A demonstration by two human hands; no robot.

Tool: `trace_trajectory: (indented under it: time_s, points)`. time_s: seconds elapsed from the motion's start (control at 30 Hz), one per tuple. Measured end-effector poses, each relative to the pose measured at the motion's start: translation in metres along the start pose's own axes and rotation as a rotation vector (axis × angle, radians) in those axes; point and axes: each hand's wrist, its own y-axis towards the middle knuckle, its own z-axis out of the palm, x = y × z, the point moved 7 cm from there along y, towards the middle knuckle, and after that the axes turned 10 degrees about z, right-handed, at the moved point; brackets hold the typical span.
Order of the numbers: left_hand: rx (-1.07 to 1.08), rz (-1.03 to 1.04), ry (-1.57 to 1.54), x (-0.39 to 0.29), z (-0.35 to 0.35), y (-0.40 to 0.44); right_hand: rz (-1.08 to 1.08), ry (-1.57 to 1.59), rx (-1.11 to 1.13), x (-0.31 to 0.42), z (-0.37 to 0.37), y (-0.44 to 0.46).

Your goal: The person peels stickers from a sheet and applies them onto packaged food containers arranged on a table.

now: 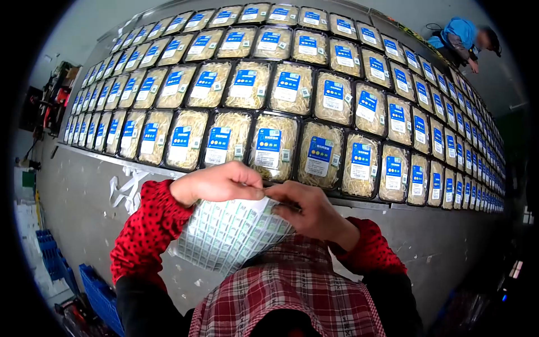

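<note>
A sheet of small QR-code stickers hangs in front of my body, tilted, with its top edge close to the table edge. My left hand is closed on the sheet's top edge, thumb and fingertips pinched near the corner. Right beside it, my right hand pinches at the same upper right corner; whether a loose sticker is between those fingertips cannot be made out. Just beyond both hands sits a clear-topped tray of bean sprouts with a blue and white label and a small square sticker.
Rows of similar sprout trays cover the long metal table. White backing strips dangle at its near edge on the left. Blue pallets stand at lower left. Another person in blue is at the far right.
</note>
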Motion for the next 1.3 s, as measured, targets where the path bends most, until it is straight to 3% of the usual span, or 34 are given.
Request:
trace_trajectory:
  time_s: [0.13, 0.27, 0.33, 0.6, 0.67, 0.73, 0.83, 0.93, 1.0, 1.03, 1.2, 1.3]
  points:
    - [-0.075, -0.019, -0.087, 0.002, 0.009, 0.008, 0.115, 0.03, -0.009, -0.009, -0.01, -0.015]
    - [-0.055, 0.033, -0.03, -0.006, 0.017, 0.026, 0.005, 0.004, -0.142, -0.007, -0.026, -0.02]
    - [-0.06, -0.014, -0.036, -0.002, 0.021, 0.035, -0.159, -0.195, -0.138, -0.003, -0.031, -0.029]
    - [0.016, -0.035, -0.014, -0.015, 0.044, 0.094, -0.292, -0.521, -0.44, -0.01, -0.062, -0.078]
    - [0.042, -0.055, -0.009, -0.022, 0.052, 0.114, -0.23, -0.516, -0.458, -0.017, -0.079, -0.089]
    - [0.089, -0.041, 0.035, -0.027, 0.059, 0.14, -0.071, -0.311, -0.434, -0.033, -0.104, -0.101]
    - [0.13, -0.031, 0.132, -0.043, 0.069, 0.177, -0.086, -0.096, -0.491, -0.047, -0.17, -0.119]
    - [0.199, 0.038, 0.22, -0.06, 0.084, 0.221, 0.405, 0.259, -0.867, -0.158, -0.285, -0.194]
    - [0.319, 0.064, 0.256, -0.079, 0.099, 0.247, 0.554, 0.116, -0.994, -0.212, -0.359, -0.243]
    - [0.322, 0.061, 0.259, -0.085, 0.103, 0.262, 0.583, 0.146, -0.945, -0.222, -0.375, -0.248]
    - [0.45, 0.088, 0.24, -0.106, 0.136, 0.323, 0.547, 0.052, -1.122, -0.246, -0.456, -0.296]
    - [0.481, 0.041, 0.238, -0.115, 0.152, 0.352, 0.696, -0.042, -1.097, -0.263, -0.494, -0.338]
